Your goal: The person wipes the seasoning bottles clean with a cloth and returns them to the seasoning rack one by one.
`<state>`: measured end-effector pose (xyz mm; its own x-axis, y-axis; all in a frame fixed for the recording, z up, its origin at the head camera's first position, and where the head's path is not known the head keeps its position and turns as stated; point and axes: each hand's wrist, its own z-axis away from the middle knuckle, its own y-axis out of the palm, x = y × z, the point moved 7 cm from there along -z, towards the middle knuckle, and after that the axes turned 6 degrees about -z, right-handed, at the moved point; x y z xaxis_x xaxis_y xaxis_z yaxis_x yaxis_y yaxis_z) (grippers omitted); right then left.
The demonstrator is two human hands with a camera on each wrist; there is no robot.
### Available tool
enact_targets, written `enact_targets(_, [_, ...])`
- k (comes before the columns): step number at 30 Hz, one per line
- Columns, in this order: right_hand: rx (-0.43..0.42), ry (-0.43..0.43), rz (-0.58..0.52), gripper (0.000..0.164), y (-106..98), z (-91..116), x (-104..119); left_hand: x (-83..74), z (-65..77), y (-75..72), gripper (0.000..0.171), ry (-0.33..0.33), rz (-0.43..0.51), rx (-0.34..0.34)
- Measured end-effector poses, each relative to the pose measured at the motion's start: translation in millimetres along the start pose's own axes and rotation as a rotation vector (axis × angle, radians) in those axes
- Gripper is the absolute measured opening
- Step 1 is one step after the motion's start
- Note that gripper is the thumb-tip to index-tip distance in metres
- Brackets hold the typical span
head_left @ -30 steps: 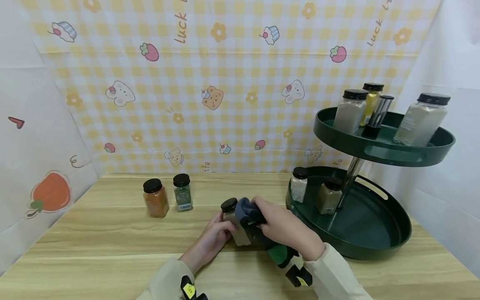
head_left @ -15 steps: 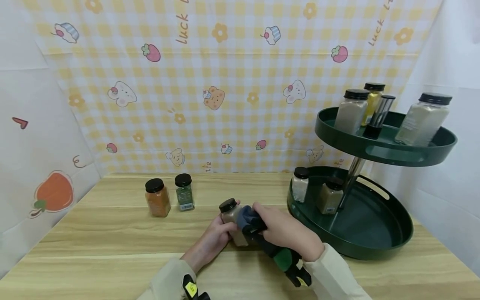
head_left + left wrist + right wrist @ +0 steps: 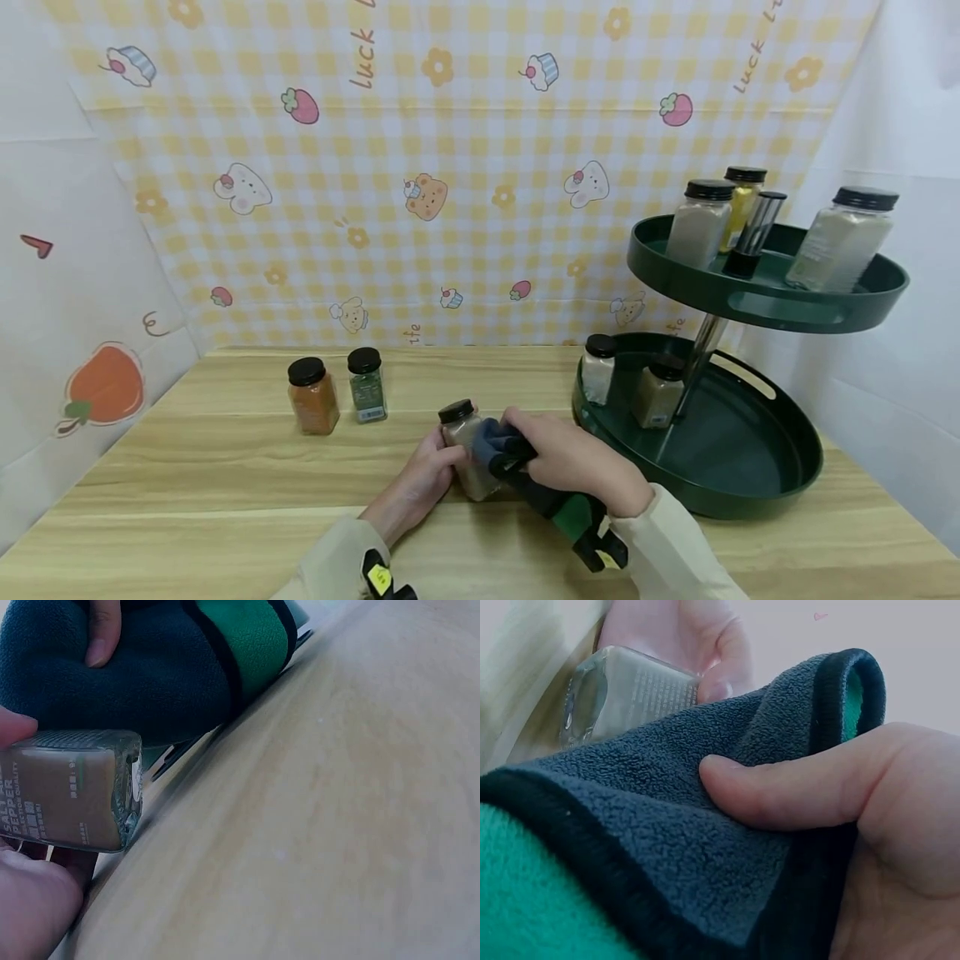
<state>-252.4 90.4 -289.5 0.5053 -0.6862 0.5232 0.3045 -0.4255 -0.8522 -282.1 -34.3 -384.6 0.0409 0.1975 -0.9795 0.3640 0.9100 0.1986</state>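
My left hand (image 3: 422,479) grips a square glass spice jar (image 3: 474,477) with a black lid, tilted over the table. Brown powder fills it, and printing on its side includes the word PEPPER in the left wrist view, where the jar (image 3: 64,799) shows its thick glass base. A folded grey-blue and green cloth (image 3: 697,765) with black edging is pinched under the thumb of my right hand (image 3: 573,458). That cloth (image 3: 495,442) lies against the jar's right side in the head view and hangs down toward the table. The right fingers are partly hidden behind the cloth.
An orange spice jar (image 3: 313,400) and a green spice jar (image 3: 367,387) stand at the back left. A dark green two-tier tray (image 3: 738,467) is on the right. Its lower tier holds two jars, its upper tier several containers. A checked cloth (image 3: 465,208) hangs behind the table.
The cloth has shifted slightly down along the jar with my right hand. The jar's lower part shows a little more now, and its tilt has changed slightly. Both hands keep their hold.
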Motion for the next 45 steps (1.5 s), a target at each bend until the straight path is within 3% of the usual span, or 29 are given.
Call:
enact_targets(8, [-0.019, 0.02, -0.05, 0.041, -3, 1, 1, 1.2, 1.3, -1.8, 0.071, -0.047, 0.02, 0.032])
enact_targets(15, [-0.069, 0.022, -0.092, 0.044, -8, 3, 1, 0.6, 6.4, 0.4, 0.067, -0.102, 0.144, 0.096])
enact_targets(20, [-0.122, 0.041, -0.095, 0.042, -10, 1, 0, 0.3, 7.8, 0.6, 0.067, -0.09, 0.19, 0.109])
enact_targets(25, [-0.208, 0.087, -0.086, 0.039, -15, 1, -2, -1.5, 4.5, -1.8, 0.072, -0.051, 0.264, 0.086])
enact_targets(31, [-0.316, 0.177, -0.111, 0.039, -21, 0, -9, -2.8, 0.8, -7.0, 0.062, -0.034, 0.335, 0.029])
enact_targets(37, [-0.426, 0.232, -0.207, 0.041, -27, 0, -18, -2.9, 1.8, -8.7, 0.053, -0.01, 0.493, -0.017])
enact_targets(45, [-0.439, 0.252, -0.269, 0.043, -18, -5, -18, -4.9, 0.9, -11.9, 0.049, 0.045, 0.507, -0.069])
